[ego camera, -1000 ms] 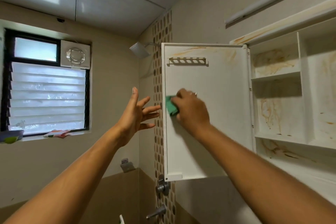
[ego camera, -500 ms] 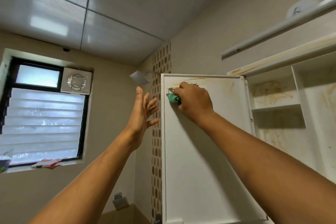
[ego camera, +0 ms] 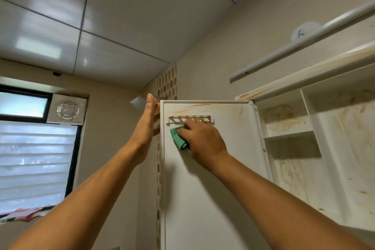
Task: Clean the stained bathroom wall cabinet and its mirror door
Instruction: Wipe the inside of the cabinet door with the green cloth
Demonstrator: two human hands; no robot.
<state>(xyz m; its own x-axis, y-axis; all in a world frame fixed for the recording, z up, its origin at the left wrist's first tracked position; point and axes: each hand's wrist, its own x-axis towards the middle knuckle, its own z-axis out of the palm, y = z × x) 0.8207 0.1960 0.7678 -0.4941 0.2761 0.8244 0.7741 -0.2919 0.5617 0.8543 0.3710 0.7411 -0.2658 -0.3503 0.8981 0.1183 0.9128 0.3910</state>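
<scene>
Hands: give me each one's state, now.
Left hand: open, braced at the cabinet door edge.
Right hand: pressing a green cloth against the door.

A home bathroom, seen from my headset feed.

I can see a shower head (ego camera: 138, 103) poking out beside a strip of mosaic tile (ego camera: 167, 84), a louvred frosted window (ego camera: 34, 160) with an exhaust fan (ego camera: 68, 109) set next to it, a glossy panelled ceiling (ego camera: 121, 16), and a white wall cabinet (ego camera: 316, 148) with shelves, rust-streaked, its door (ego camera: 213, 189) swung open.
</scene>
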